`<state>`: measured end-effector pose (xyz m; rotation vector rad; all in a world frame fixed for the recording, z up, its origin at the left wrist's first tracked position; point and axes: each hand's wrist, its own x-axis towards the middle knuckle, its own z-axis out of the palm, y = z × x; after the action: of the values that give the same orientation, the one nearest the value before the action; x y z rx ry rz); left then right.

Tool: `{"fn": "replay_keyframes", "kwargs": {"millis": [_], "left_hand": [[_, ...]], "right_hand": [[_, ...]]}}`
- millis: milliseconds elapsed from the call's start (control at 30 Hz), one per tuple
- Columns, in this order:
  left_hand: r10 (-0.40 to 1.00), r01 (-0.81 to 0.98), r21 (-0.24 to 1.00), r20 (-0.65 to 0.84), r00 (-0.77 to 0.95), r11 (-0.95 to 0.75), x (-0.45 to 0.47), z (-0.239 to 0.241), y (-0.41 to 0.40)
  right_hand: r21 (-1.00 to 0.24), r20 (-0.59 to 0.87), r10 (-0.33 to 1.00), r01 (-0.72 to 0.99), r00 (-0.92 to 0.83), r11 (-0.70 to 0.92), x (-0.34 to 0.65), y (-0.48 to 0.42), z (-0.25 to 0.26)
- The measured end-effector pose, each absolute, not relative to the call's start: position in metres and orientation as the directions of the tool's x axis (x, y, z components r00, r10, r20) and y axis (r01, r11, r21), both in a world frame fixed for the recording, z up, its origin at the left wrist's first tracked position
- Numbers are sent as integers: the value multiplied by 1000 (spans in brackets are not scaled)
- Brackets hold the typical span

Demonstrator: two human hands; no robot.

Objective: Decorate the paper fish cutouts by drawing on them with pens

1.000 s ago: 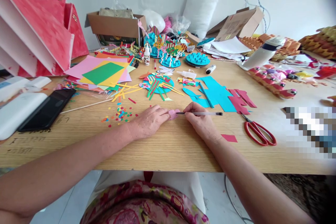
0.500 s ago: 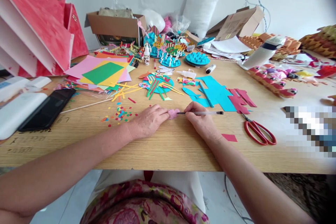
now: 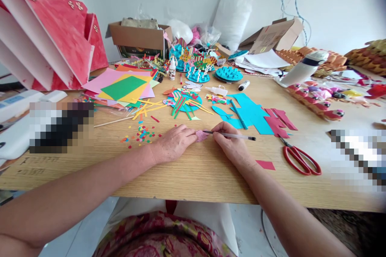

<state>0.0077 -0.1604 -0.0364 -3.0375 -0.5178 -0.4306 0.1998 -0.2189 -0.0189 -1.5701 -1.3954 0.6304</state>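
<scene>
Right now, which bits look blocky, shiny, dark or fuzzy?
In the head view, blocky squares hide patches at left and right; the table looks pale and shiny toward the right; the top right corner goes dark; the left hand and right hand look fairly clear, but the pink piece's tiny pattern is fuzzy.

"How many hands [image 3: 177,143]?"
"Two, at one pink piece [image 3: 201,135], with one held pen [image 3: 237,135]."
"Scissors [image 3: 302,160]?"
"One pair."
"Large cardboard boxes [image 3: 141,37]?"
"Two."
"Small nozzled bottles [image 3: 172,70]?"
"Two as well."
</scene>
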Motion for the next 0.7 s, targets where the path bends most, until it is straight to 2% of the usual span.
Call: {"fn": "replay_keyframes", "kwargs": {"millis": [367,700], "left_hand": [[345,350,23,242,907,-936,9,-34,-161],[333,337,34,276,902,-941,7,-37,-160]], "right_hand": [[-866,185,958,496,219,53,200,-215,-27],[-874,173,957,485,235,39,197,-215,-22]]}}
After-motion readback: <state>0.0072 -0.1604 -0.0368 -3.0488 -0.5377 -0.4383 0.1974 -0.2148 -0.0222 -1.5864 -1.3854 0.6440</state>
